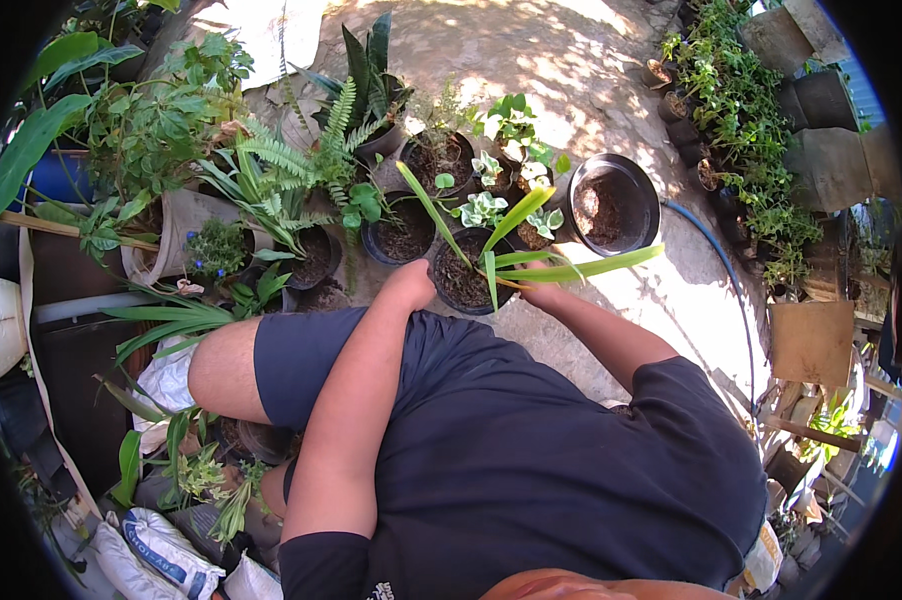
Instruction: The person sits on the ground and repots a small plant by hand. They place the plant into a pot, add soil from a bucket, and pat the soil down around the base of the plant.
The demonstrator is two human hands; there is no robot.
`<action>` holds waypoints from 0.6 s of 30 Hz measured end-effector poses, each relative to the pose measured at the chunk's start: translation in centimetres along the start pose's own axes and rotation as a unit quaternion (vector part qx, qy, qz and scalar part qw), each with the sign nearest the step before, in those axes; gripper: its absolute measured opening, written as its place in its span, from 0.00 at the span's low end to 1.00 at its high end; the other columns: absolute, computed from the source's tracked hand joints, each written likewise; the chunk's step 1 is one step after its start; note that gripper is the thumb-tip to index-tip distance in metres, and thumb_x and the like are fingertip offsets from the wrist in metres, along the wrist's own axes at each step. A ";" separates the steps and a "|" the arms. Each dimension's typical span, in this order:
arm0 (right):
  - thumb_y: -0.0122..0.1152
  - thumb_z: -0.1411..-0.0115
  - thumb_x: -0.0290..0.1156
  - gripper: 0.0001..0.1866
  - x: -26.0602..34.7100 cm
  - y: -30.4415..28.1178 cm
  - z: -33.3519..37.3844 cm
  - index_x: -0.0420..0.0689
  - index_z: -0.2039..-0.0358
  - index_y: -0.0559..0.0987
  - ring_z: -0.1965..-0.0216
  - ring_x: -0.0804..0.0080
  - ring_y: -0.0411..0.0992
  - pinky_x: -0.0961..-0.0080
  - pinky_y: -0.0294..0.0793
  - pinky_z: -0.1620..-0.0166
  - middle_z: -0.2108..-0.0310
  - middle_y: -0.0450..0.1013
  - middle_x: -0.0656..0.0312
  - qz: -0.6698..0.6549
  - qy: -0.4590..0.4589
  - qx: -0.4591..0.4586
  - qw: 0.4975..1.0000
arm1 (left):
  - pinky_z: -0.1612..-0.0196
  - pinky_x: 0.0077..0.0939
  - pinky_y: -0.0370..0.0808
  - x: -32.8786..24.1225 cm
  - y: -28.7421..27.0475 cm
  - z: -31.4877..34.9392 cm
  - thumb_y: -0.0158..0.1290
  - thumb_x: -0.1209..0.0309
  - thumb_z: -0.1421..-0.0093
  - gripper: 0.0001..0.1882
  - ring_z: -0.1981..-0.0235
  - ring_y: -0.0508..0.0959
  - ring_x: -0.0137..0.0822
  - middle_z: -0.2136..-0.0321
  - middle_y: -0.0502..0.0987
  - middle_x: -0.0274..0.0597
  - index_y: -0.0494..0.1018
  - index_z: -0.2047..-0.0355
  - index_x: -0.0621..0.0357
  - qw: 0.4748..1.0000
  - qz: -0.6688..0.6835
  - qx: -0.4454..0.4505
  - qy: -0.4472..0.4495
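Nearest the camera: a dark shirt [561, 460] across the person's torso, with dark shorts [321, 360] beyond it.
Far left edge: a pale round pot [1, 325]; its contents cannot be made out.
Lower left: stuffed white sacks [166, 560], lying together.
Pale tipped container: a whitish vessel [176, 215], with a blue-flowered plant [214, 250] just beside its mouth.
Left black pot: a round pot [323, 268] with dark soil and narrow-leaved growth above it.
Neighbouring black pot: a soil-filled pot [396, 240]; small rounded leaves overhang its left side.
Left hand: the hand [411, 285] is at the left side of the central pot, fingers largely hidden; whether it grasps the pot cannot be told.
Central pot: a black pot [458, 288] between both hands, holding dark, crumbly soil; a strap-leaved plant [519, 218] rises over it.
Right hand: the hand [543, 288] is at the pot's right side, partly behind leaves; its grip cannot be told.
Right black pot: a wide pot [654, 190] with brown soil low inside.
Right side: a blue hose [716, 247], then small pots [706, 175] with leafy green plants.
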State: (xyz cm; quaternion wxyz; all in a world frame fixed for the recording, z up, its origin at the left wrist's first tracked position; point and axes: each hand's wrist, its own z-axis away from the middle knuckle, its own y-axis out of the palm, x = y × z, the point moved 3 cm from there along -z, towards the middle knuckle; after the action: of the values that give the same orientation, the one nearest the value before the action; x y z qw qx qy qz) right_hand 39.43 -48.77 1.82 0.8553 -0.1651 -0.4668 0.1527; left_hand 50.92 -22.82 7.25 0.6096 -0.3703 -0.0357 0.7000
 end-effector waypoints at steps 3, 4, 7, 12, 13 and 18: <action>0.48 0.29 0.34 0.19 0.2 0.5 -1.7 0.42 0.41 0.73 0.51 0.50 0.75 0.58 0.74 0.49 0.51 0.77 0.44 0.053 0.026 0.049 0.997 | 0.60 0.37 0.79 1.1 0.2 0.5 0.60 0.71 0.42 0.20 0.61 0.84 0.43 0.60 0.83 0.51 0.75 0.49 0.64 1.000 0.015 0.000 -0.013; 0.48 0.30 0.33 0.20 0.5 0.4 -2.0 0.44 0.40 0.74 0.44 0.45 0.74 0.56 0.73 0.43 0.48 0.77 0.43 0.065 0.046 0.063 0.995 | 0.59 0.37 0.79 1.1 0.0 0.4 0.60 0.71 0.42 0.20 0.60 0.84 0.44 0.59 0.83 0.50 0.76 0.50 0.64 1.000 0.017 0.001 -0.018; 0.49 0.29 0.35 0.24 1.9 0.6 -2.3 0.42 0.35 0.70 0.45 0.45 0.76 0.57 0.73 0.42 0.46 0.76 0.40 0.086 -0.019 0.072 0.994 | 0.54 0.39 0.78 0.9 -0.5 1.1 0.61 0.69 0.42 0.19 0.57 0.83 0.47 0.58 0.83 0.51 0.77 0.51 0.60 1.000 -0.021 -0.010 -0.017; 0.49 0.29 0.35 0.21 -2.9 2.8 -5.4 0.47 0.37 0.73 0.46 0.45 0.75 0.56 0.74 0.44 0.48 0.77 0.44 0.073 0.025 0.034 0.996 | 0.50 0.41 0.77 0.7 -1.2 1.6 0.61 0.67 0.43 0.18 0.53 0.82 0.50 0.56 0.82 0.52 0.78 0.52 0.57 0.999 -0.008 -0.023 -0.033; 0.49 0.30 0.35 0.21 -3.2 2.9 -6.0 0.46 0.38 0.73 0.46 0.45 0.75 0.55 0.74 0.45 0.48 0.77 0.44 0.064 0.052 0.058 0.995 | 0.49 0.42 0.77 1.1 -1.0 1.5 0.61 0.66 0.44 0.18 0.52 0.81 0.51 0.55 0.82 0.52 0.78 0.53 0.56 0.999 -0.002 -0.031 -0.030; 0.47 0.27 0.36 0.18 2.0 1.7 -4.8 0.43 0.42 0.74 0.73 0.70 0.75 0.72 0.76 0.71 0.66 0.78 0.59 -0.021 0.044 0.127 0.991 | 0.50 0.42 0.77 2.5 -0.6 2.1 0.61 0.66 0.42 0.16 0.53 0.81 0.51 0.56 0.82 0.52 0.78 0.55 0.57 0.996 0.039 -0.040 -0.065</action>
State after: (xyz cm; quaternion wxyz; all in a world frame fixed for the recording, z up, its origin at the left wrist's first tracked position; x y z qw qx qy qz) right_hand 44.40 -47.05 0.11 0.8920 -0.0515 -0.4091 0.1850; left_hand 50.31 -19.61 7.91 0.5632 -0.3494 -0.0889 0.7435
